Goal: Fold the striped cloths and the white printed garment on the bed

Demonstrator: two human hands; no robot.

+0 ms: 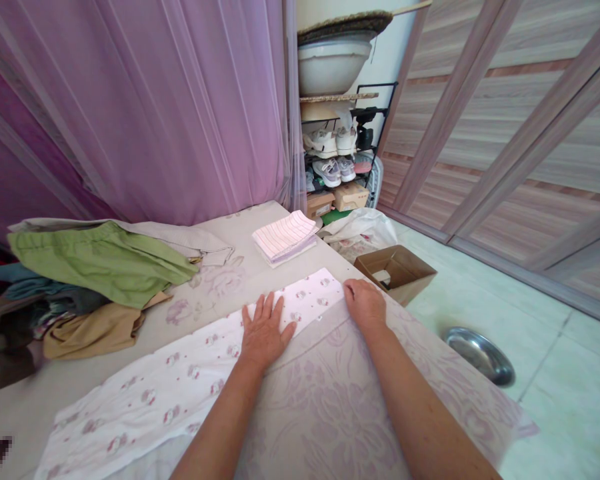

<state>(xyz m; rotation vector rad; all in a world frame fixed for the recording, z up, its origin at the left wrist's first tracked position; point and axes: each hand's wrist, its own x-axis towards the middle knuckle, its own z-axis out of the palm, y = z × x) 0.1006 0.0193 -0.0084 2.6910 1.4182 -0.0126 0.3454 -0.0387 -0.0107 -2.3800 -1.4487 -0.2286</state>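
A long white pair of pants (153, 393) with a small printed cartoon pattern lies folded lengthwise across the bed. It is wider at the lower left and narrows toward the right. My left hand (266, 331) rests flat on it with the fingers spread. At the narrow right end, my right hand (365, 303) is closed on the edge, its fingertips curled and partly hidden. Just beyond the pants sits a small stack of folded striped pink cloth (286, 237).
Left on the bed is a heap of clothes with green pants (105, 260) on top. Purple curtains (180, 100) hang behind. Past the right edge stand a brown box (410, 270), a metal basin (480, 357) on the floor, a shoe rack (380, 127) and wooden wardrobe doors (510, 120).
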